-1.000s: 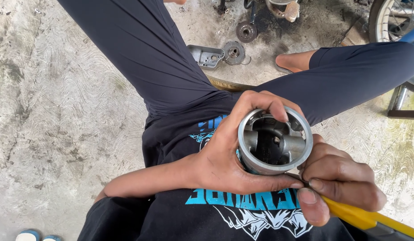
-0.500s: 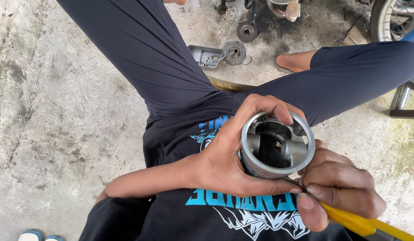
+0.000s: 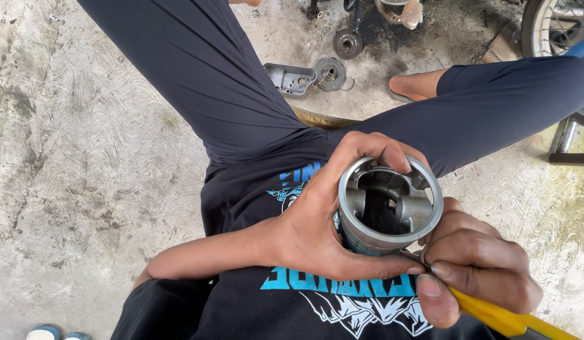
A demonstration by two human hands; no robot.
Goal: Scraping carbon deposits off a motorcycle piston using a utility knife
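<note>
Above the lap, left hand (image 3: 317, 233) clasps a hollow metal piston (image 3: 387, 204); right hand (image 3: 477, 271) pinches a yellow-handled tool (image 3: 499, 315) (probably a screwdriver).

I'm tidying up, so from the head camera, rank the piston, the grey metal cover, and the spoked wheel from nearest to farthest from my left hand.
1. piston: gripped in the left hand.
2. grey metal cover: on the floor, beyond the legs.
3. spoked wheel: far top-right corner.

surface: concrete floor (image 3: 84, 157), grey, swirl-marked, stained | top centre: flat grey metal cover (image 3: 290, 79) just beside a round metal disc (image 3: 330, 72) | further up: smaller round part (image 3: 347, 44) on a dark oily patch | bare foot (image 3: 418, 85) resting on floor | top right: wheel (image 3: 550, 28) (only partly in frame)
</note>
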